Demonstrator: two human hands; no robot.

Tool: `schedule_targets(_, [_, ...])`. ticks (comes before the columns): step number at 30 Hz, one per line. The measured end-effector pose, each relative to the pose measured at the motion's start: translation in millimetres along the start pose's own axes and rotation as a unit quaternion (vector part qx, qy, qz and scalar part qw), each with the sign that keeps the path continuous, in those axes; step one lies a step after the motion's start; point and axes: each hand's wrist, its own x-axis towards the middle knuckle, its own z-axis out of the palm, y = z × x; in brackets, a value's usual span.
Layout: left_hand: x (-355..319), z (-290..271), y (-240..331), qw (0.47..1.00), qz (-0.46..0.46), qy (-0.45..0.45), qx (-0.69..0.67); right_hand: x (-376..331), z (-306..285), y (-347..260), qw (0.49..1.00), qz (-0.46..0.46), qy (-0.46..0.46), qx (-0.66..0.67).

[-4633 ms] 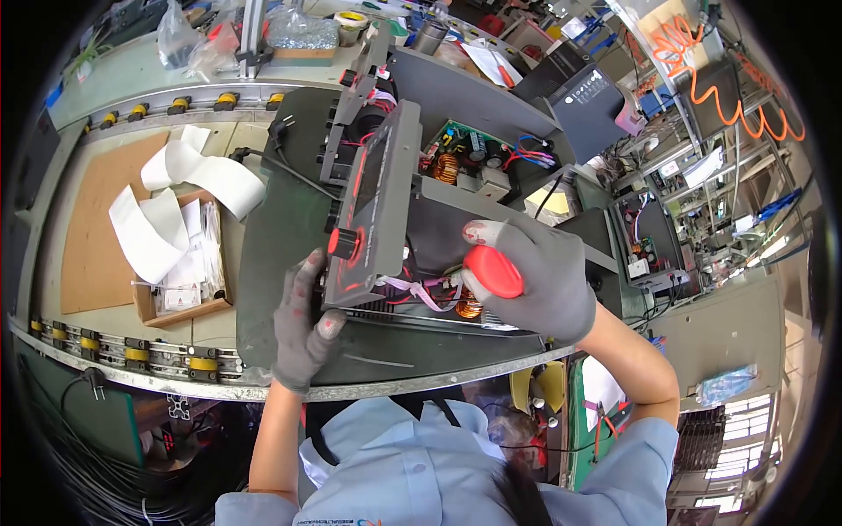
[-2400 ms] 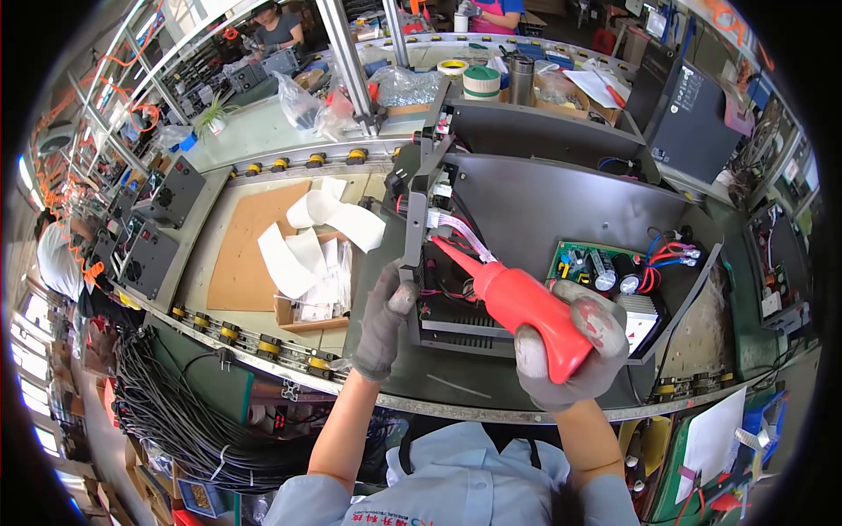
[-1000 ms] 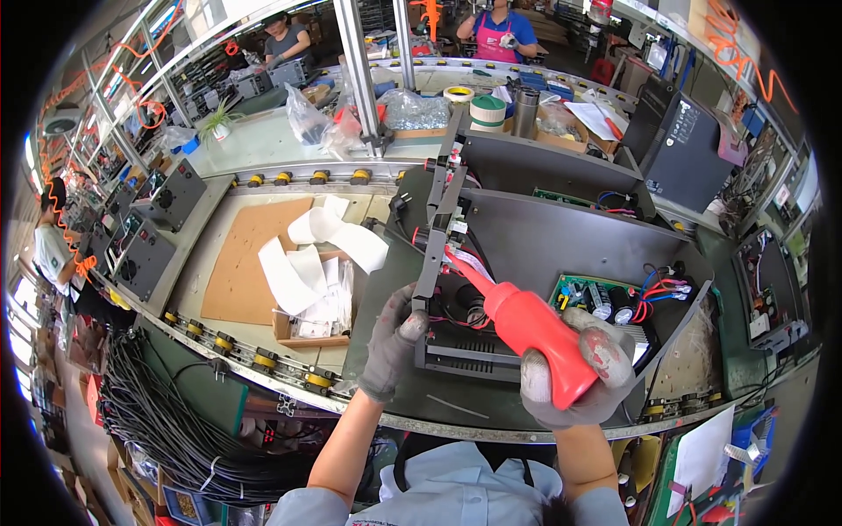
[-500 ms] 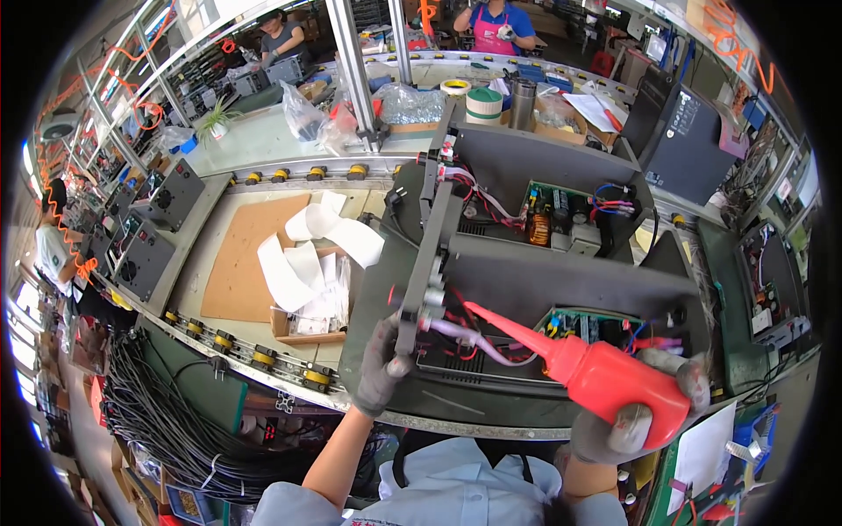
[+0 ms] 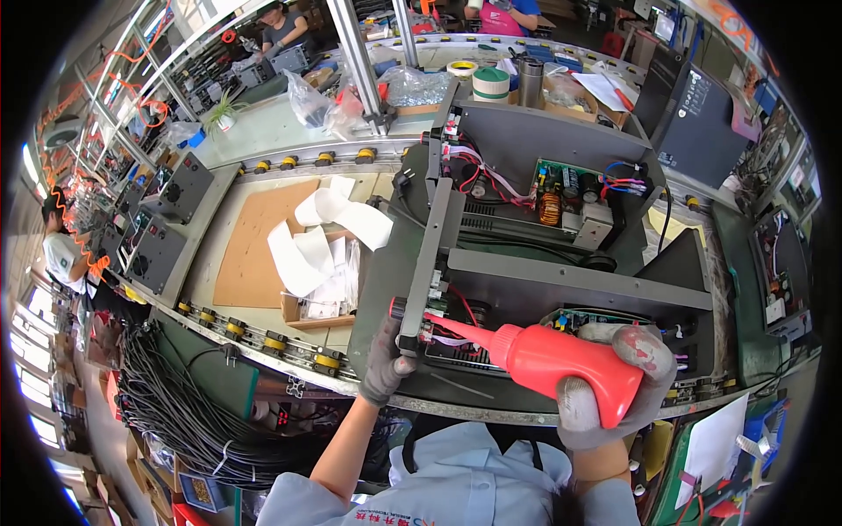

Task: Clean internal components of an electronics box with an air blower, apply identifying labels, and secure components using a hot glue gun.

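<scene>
In my gloved right hand (image 5: pixel 618 377) is a red squeeze bottle (image 5: pixel 553 364), its long thin nozzle pointing left. The nozzle's tip is at the wires and connectors behind the front panel of the nearer dark grey metal case (image 5: pixel 570 276). My left hand (image 5: pixel 386 364), also gloved, is closed around the near edge of that front panel, close to a dark round knob (image 5: pixel 397 307). Inside the case, a circuit board is partly hidden by the bottle. Just beyond stands a second open case (image 5: pixel 535 131) with a circuit board (image 5: pixel 561 188), coloured wires and a copper coil.
To the left, a cardboard box (image 5: pixel 326 323) holds white strips beside a brown cardboard sheet (image 5: pixel 254 245). Rollers edge the line. A bundle of black cables (image 5: pixel 175 412) hangs at lower left. Tape, a green-lidded container (image 5: pixel 490 85) and a flask stand behind. Co-workers sit beyond.
My right hand has moved the red bottle left, bringing its nozzle up to the front panel. My left hand still grips the panel. The whole view has shifted slightly.
</scene>
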Motion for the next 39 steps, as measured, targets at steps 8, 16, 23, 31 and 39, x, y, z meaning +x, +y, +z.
schedule_targets(8, [-3.9, 2.3, 6.7, 0.998, -0.036, -0.008, -0.057, 11.2, -3.1, -0.9, 0.998, -0.030, -0.049, -0.038])
schedule_targets(16, [-9.4, 10.8, 73.9, 0.970, 0.213, 0.116, 0.031, 15.0, -0.5, -9.3, 0.997, 0.056, 0.013, 0.054])
schedule_targets(23, [6.6, 32.4, 146.8, 0.880, 0.301, 0.168, 0.327, 28.3, 5.8, -0.2, 0.999, -0.033, 0.023, -0.016])
schedule_targets(31, [12.4, 47.6, 159.0, 0.873, 0.261, 0.226, 0.346, 35.2, 6.8, 5.4, 0.994, -0.082, -0.014, -0.071])
schedule_targets(39, [6.7, 41.7, 154.0, 0.890, 0.250, 0.190, 0.330, 23.5, -9.1, 15.0, 0.999, -0.036, 0.020, -0.004])
